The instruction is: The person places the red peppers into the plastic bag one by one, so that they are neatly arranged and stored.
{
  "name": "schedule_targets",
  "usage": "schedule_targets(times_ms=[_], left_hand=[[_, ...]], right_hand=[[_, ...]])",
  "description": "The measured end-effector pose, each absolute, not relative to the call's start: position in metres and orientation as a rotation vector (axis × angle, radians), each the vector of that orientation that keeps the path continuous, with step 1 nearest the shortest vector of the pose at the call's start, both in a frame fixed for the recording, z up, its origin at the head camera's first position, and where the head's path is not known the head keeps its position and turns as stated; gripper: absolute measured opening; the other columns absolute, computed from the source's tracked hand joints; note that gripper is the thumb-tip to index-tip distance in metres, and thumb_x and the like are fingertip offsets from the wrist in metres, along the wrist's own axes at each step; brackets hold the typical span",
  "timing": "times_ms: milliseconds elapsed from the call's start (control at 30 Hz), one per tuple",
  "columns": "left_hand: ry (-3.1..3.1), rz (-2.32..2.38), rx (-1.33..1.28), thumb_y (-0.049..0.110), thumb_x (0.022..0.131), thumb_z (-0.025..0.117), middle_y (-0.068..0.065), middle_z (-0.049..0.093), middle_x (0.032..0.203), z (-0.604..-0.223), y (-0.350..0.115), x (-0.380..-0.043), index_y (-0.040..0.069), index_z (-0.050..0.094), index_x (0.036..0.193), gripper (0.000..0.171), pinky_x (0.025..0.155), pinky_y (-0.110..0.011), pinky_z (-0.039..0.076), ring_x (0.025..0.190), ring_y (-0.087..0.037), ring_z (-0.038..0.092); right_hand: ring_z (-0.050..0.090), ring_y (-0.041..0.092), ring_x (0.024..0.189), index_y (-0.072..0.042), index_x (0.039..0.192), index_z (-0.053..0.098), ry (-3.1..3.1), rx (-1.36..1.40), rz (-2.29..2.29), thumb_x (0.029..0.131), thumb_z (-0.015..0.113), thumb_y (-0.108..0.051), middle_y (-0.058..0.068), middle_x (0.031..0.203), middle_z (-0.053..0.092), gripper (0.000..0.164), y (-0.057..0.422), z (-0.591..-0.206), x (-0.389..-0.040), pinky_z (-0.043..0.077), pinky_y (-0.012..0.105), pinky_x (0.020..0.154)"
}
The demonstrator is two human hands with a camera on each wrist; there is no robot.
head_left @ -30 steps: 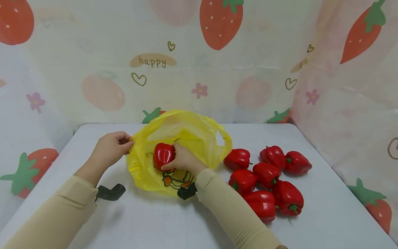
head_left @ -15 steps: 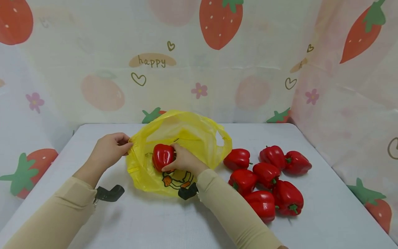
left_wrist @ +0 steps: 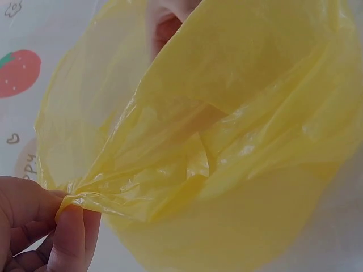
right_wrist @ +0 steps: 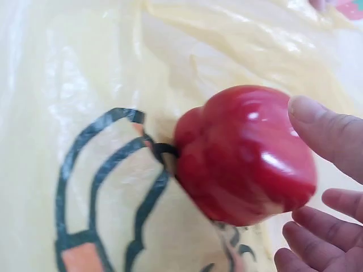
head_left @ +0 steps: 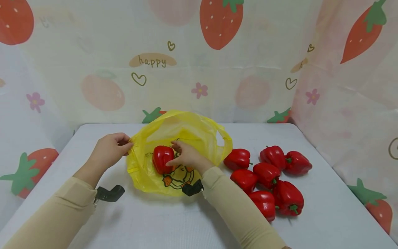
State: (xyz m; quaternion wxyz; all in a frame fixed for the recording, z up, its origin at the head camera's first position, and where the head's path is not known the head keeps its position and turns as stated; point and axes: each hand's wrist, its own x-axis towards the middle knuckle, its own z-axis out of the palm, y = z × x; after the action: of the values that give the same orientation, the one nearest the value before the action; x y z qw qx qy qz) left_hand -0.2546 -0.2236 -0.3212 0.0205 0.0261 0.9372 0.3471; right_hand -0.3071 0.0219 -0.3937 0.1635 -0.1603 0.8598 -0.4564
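the head view sits in soft, even, slightly greyish light, with diffuse shadows on the worktop (head_left: 140, 221) below the left sleeve (head_left: 59, 207). small white highlights dot the red peppers (head_left: 289, 197), and the strawberry print (head_left: 360, 34) toward the right edge looks stretched. the left wrist view is dimmer and hazy, the yellow bag (left_wrist: 261, 62) glinting along its folds. the right wrist view is brighter and washed out, paling the plastic to cream; glare spots mark the nearest pepper (right_wrist: 244, 153), and the top right corner is blurred.
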Motion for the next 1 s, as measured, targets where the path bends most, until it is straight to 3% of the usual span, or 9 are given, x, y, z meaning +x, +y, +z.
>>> schedule_targets(times_ms=[400, 700, 1000], left_hand=[[2.910, 1.077, 0.089, 0.025, 0.091, 0.055, -0.009, 0.062, 0.095, -0.323, -0.225, -0.253, 0.007, 0.060, 0.104, 0.023, 0.075, -0.038, 0.050, 0.084, -0.023, 0.058], [2.918, 1.084, 0.083, 0.025, 0.092, 0.055, -0.009, 0.063, 0.094, -0.322, -0.227, -0.251, 0.007, 0.060, 0.103, 0.022, 0.074, -0.036, 0.050, 0.083, -0.021, 0.058], [2.900, 1.073, 0.058, 0.026, 0.092, 0.054, -0.010, 0.062, 0.097, -0.322, -0.229, -0.250, 0.008, 0.060, 0.104, 0.022, 0.077, -0.039, 0.049, 0.087, -0.026, 0.059]], right_hand=[[0.036, 0.019, 0.130, -0.017, 0.141, 0.033, 2.470, -0.616, -1.221, 0.072, 0.078, -0.027, 0.006, 0.141, 0.040, 0.083, 0.038, -0.354, -0.303, 0.033, 0.035, 0.103], [0.040, 0.012, 0.126, -0.020, 0.139, 0.036, 2.545, -0.800, -1.010, 0.073, 0.077, -0.028, -0.002, 0.138, 0.043, 0.078, 0.052, -0.319, -0.284, 0.036, 0.028, 0.101], [0.045, 0.013, 0.122, -0.019, 0.137, 0.040, 2.550, -0.857, -0.997, 0.073, 0.077, -0.026, -0.002, 0.133, 0.048, 0.074, 0.091, -0.293, -0.264, 0.036, 0.030, 0.101]])
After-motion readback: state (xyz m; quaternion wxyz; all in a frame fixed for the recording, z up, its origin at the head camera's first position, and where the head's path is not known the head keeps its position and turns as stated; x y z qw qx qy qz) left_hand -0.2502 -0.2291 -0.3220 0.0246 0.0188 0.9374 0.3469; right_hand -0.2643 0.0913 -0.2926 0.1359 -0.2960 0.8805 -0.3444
